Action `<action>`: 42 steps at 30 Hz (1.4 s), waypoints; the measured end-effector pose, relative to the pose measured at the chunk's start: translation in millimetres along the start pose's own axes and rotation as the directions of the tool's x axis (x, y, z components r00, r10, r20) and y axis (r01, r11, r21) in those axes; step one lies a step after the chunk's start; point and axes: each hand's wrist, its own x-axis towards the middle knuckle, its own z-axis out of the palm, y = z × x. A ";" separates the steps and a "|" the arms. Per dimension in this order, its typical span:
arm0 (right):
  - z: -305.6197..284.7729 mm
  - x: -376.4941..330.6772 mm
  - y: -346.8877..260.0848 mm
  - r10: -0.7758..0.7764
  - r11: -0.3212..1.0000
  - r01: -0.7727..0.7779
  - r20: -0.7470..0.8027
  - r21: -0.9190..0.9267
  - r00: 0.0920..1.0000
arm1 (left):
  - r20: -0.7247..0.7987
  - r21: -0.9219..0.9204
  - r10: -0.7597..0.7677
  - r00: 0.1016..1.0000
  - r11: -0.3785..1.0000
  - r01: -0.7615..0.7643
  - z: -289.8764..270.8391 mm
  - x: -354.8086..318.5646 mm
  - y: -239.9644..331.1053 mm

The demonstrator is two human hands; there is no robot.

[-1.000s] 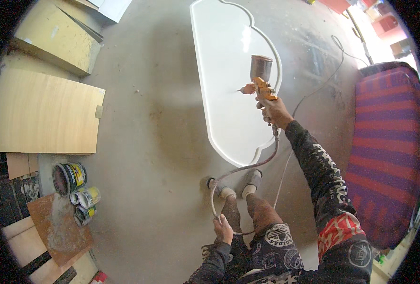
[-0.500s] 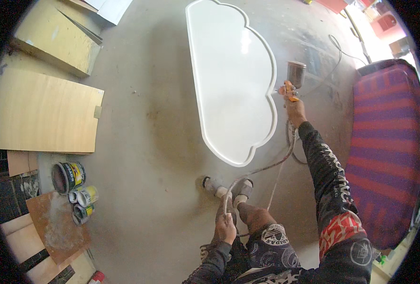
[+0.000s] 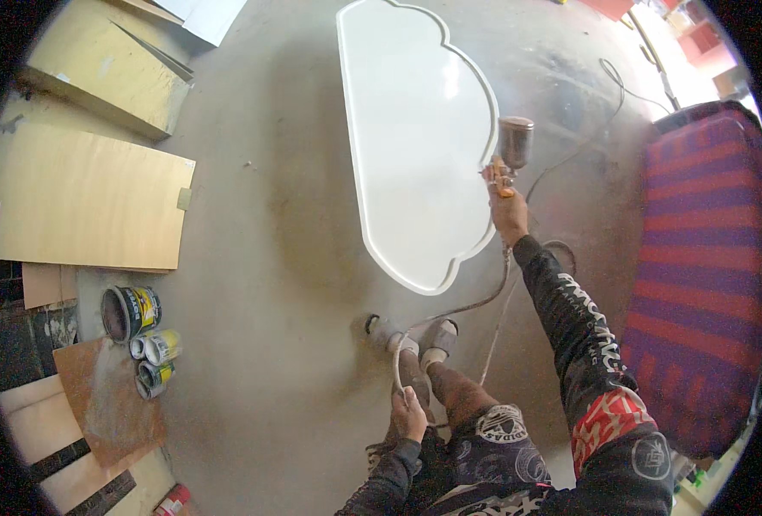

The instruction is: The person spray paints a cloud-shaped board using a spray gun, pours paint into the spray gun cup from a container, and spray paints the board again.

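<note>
My right hand (image 3: 510, 215) is closed round the handle of a spray gun (image 3: 501, 179), orange with a dark metal cup on top. The gun's nozzle is at the right, scalloped edge of a white cloud-shaped panel (image 3: 419, 146) with a raised rim. From the gun an air hose (image 3: 462, 308) sags down and across to my left hand (image 3: 410, 416), whose fingers are wrapped round it beside my thigh. The panel's face looks smooth and glossy, with a light reflection near its top right. What holds the panel up is hidden.
Left of me lie wooden boards (image 3: 97, 193), paint cans (image 3: 131, 311) and a dusty brown sheet (image 3: 110, 404). A red-and-purple striped cushioned piece (image 3: 699, 284) stands close on my right. More hose (image 3: 617, 82) trails over the grey floor (image 3: 235, 344) toward the bright far right corner.
My right hand has moved left and slightly nearer with the spray gun, bringing it over the panel's right edge. My left hand keeps hold of the hose, almost unmoved.
</note>
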 end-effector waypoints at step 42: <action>7.0 -25.8 -10.3 -0.046 0.956 0.068 -0.085 0.287 0.995 | 0.077 -0.043 -0.153 0.985 0.987 0.157 -25.8 -3.1 -7.9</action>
